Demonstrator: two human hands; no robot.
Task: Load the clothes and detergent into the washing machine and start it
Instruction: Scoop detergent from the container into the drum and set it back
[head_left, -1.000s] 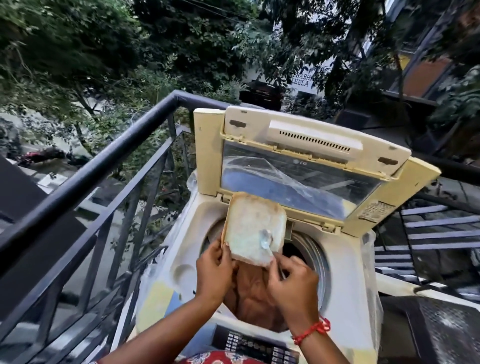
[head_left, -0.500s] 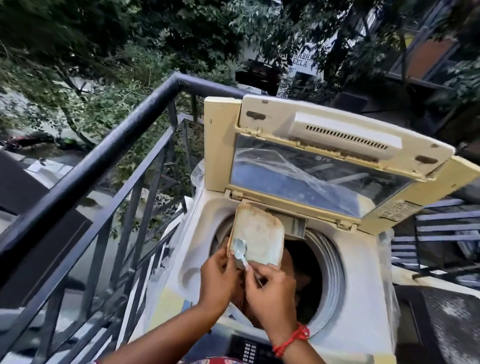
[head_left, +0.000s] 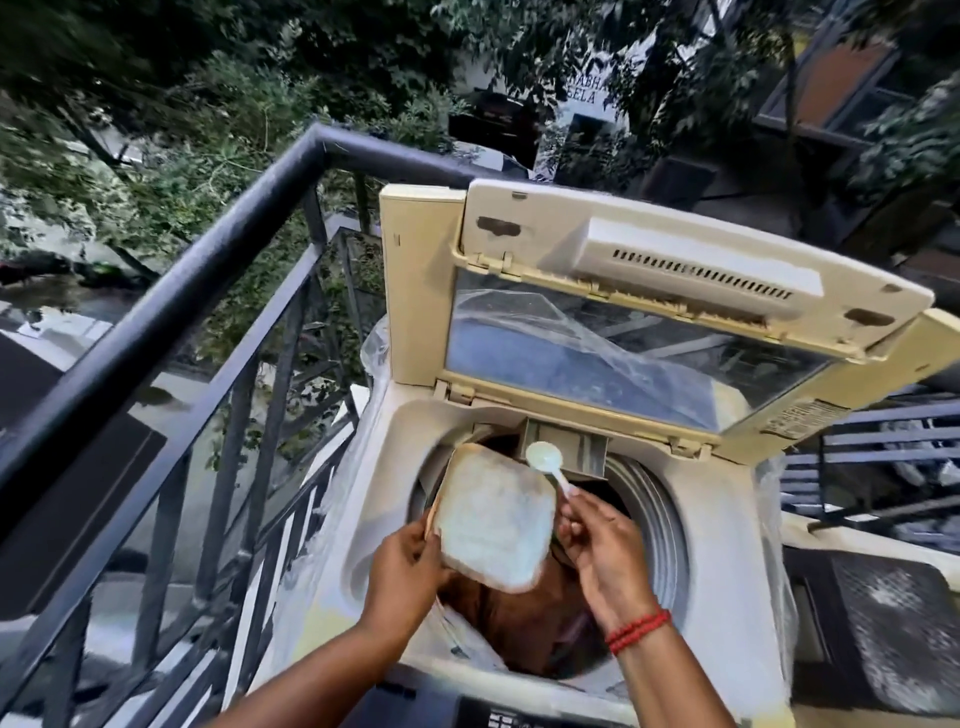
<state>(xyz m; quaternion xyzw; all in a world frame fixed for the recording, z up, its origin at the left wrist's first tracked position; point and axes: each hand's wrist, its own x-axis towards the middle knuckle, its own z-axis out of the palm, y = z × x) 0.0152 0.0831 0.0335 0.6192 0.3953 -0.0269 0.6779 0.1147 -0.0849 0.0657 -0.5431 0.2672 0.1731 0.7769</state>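
Note:
A cream top-loading washing machine stands with its lid folded up at the back. Brown clothes lie in the drum. My left hand grips a square tub of pale detergent powder, tilted over the drum opening. My right hand pinches the handle of a small white plastic spoon. The spoon's bowl is lifted just in front of the open detergent drawer slot at the drum's back rim.
A black metal railing runs close along the machine's left side and behind it. Clear plastic wrap hangs over the machine's sides. The control panel lies at the near edge. A dark grated surface sits to the right.
My right hand has lifted the spoon out of the tub and up toward the drawer slot. The tub has dropped lower and tilted, and the view has moved closer to the machine.

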